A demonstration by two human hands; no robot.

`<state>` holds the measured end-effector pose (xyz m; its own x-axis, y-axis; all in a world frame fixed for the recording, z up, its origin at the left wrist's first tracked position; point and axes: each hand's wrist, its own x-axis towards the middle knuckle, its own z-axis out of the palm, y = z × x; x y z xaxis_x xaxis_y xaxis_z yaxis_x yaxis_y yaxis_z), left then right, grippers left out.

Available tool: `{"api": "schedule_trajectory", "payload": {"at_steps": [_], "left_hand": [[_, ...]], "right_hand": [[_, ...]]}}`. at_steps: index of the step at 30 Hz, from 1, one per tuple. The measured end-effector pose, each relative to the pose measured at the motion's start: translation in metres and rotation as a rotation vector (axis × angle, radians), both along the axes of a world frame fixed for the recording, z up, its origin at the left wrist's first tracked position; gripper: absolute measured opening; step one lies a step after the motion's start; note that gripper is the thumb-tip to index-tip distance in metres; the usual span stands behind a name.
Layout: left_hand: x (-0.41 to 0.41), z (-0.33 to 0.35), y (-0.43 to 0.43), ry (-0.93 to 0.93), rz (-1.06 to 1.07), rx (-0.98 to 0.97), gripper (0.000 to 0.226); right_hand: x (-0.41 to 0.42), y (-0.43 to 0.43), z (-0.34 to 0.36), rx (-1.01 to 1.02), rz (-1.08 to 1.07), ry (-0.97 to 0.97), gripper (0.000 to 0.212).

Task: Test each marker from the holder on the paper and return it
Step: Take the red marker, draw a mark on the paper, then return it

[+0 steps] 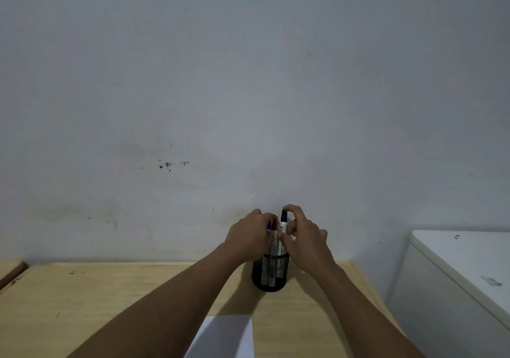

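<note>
The right hand [305, 236] fingers pinch the black-capped marker [282, 228] standing in the mesh holder [270, 273]; its label is unreadable. The left hand [248, 236] grips the other markers [271, 229].

Desk [110, 302]: bare wood to the left of the arms, open for passage. Mesh holder [270, 273]: stands near the back edge, close to the wall [248, 81], little room behind it. Markers [281, 236]: stand upright out of the holder; left hand [248, 237] and right hand [306, 243] crowd them from both sides, blocking side approach. Paper [226, 338]: flat at the near edge between the forearms. White cabinet [455, 288]: bounds the desk's right side, narrow gap there.
</note>
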<state>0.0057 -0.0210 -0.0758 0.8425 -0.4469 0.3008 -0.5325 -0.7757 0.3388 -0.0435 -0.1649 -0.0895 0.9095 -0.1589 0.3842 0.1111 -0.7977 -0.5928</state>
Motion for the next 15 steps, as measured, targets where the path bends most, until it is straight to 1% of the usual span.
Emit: {"api": "schedule_trajectory", "payload": {"at_steps": [2, 3, 7, 10, 12, 15], "left_hand": [[0.0, 0.0, 0.0, -0.026, 0.006, -0.034, 0.034], [0.0, 0.001, 0.0, -0.041, 0.009, -0.055, 0.033], [-0.008, 0.006, 0.002, -0.092, 0.013, -0.163, 0.019], [-0.012, 0.007, 0.006, -0.034, -0.018, -0.229, 0.012], [-0.016, 0.013, 0.009, 0.019, -0.029, -0.293, 0.015], [-0.028, 0.034, 0.019, -0.011, -0.02, -0.38, 0.025]], "right_hand": [[0.0, 0.001, -0.001, -0.021, 0.006, 0.019, 0.034], [0.0, 0.001, 0.0, -0.03, 0.005, 0.033, 0.032], [-0.002, 0.004, 0.007, -0.104, -0.025, 0.096, 0.041], [-0.007, 0.005, 0.013, -0.144, -0.02, 0.149, 0.051], [-0.015, 0.009, 0.02, -0.12, -0.033, 0.133, 0.053], [-0.029, 0.015, 0.031, -0.028, -0.074, 0.028, 0.046]]}}
